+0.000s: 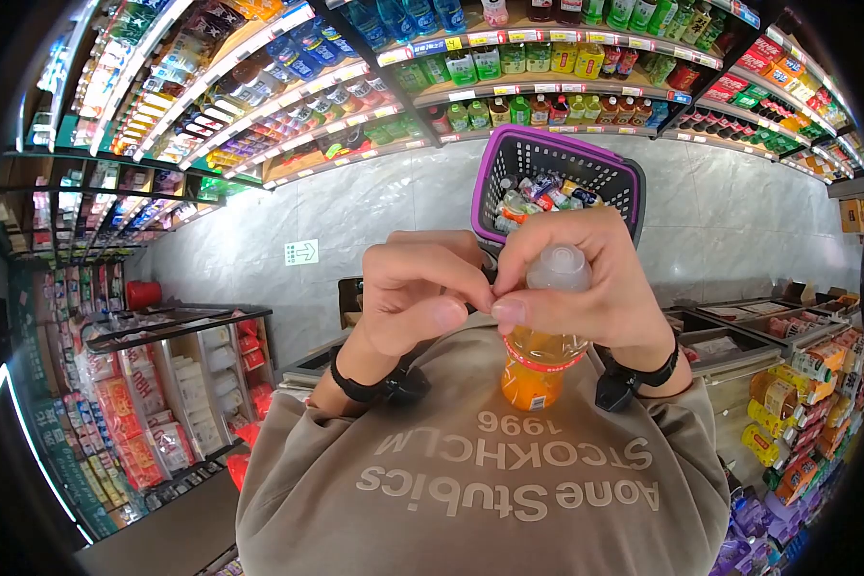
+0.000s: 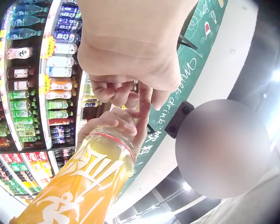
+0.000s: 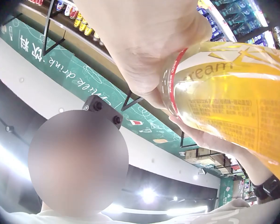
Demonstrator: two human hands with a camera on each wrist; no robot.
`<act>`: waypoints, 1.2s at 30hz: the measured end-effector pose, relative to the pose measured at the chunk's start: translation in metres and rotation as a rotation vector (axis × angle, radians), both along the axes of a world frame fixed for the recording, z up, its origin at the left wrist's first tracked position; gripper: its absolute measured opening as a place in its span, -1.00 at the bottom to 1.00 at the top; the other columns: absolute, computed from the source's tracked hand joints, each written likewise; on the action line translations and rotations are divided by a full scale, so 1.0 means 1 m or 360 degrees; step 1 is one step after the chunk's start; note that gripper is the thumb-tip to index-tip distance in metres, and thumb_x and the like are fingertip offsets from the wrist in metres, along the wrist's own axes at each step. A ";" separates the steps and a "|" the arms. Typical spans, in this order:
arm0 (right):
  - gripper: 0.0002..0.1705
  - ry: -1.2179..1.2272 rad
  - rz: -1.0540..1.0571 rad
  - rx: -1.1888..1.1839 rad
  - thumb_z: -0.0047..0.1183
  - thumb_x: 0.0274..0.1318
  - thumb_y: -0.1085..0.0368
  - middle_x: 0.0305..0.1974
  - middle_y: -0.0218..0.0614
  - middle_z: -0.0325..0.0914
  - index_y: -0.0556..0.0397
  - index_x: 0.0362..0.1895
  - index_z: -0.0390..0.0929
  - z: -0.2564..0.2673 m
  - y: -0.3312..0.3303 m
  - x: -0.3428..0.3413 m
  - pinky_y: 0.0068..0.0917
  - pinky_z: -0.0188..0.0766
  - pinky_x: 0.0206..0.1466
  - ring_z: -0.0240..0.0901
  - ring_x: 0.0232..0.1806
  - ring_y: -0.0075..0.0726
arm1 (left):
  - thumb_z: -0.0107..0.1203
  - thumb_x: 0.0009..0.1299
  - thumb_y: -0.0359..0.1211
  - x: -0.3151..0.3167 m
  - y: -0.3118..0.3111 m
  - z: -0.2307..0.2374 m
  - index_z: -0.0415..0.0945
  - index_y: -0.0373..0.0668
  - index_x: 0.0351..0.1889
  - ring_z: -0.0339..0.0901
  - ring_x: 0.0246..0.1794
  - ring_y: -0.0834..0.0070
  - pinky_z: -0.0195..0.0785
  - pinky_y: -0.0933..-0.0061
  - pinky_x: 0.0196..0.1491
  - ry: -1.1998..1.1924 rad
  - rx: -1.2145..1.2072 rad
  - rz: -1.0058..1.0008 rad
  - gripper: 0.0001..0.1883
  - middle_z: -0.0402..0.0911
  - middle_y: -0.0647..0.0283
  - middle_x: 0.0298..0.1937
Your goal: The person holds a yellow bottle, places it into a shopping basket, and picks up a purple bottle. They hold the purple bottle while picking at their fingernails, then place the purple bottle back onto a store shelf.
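My right hand (image 1: 586, 278) grips a clear plastic bottle of orange drink (image 1: 531, 382) around its neck, in front of my chest. A domed, translucent cap (image 1: 559, 268) tops it, with a red band lower down the bottle. In the right wrist view the bottle (image 3: 228, 88) slants across the right side. My left hand (image 1: 422, 288) is beside it, fingers bent, its fingertips meeting the right hand's thumb and index fingertips. I cannot tell if something small is pinched there. The left wrist view shows the left hand (image 2: 130, 56) above the bottle (image 2: 84, 182).
A dark shopping basket with a purple rim (image 1: 480, 178) stands on the grey floor (image 1: 384, 192) beyond my hands, holding several packaged items. Shelves of bottled drinks (image 1: 547, 62) curve along the back. Snack racks (image 1: 163, 403) stand at left, more packaged goods (image 1: 797, 413) at right.
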State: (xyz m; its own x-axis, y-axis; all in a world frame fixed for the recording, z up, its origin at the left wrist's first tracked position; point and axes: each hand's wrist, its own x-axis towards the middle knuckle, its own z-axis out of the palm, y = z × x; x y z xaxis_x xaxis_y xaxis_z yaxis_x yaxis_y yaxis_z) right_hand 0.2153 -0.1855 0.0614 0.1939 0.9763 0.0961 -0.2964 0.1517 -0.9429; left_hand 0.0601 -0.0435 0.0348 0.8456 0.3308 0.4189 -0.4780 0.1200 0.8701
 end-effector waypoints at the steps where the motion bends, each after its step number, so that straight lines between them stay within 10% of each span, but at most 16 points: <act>1: -0.88 -0.0018 -0.0003 0.0001 0.36 0.03 0.46 -0.42 -0.47 0.63 0.11 -0.33 0.66 0.000 0.000 0.000 -0.68 0.31 -0.32 0.44 -0.37 -0.73 | 0.21 0.28 -0.35 0.000 0.000 0.000 0.68 -0.39 -0.32 0.38 -0.53 0.49 0.16 0.47 -0.45 -0.0001 -0.0006 0.0002 -0.77 0.59 0.13 -0.49; 36: -0.87 0.0009 0.0039 -0.0007 0.38 0.01 0.46 -0.43 -0.43 0.65 0.14 -0.34 0.68 0.000 0.002 0.002 -0.67 0.36 -0.31 0.48 -0.37 -0.71 | 0.22 0.24 -0.37 -0.003 0.001 0.000 0.70 -0.36 -0.31 0.40 -0.52 0.47 0.20 0.46 -0.43 0.0036 0.0038 0.0008 -0.79 0.60 0.11 -0.46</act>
State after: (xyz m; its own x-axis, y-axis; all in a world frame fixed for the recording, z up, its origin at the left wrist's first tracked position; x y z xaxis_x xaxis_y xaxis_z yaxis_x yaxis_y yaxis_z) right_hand 0.2177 -0.1835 0.0613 0.1701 0.9812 0.0908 -0.3057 0.1401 -0.9418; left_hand 0.0573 -0.0429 0.0350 0.8535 0.3250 0.4073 -0.4584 0.0966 0.8835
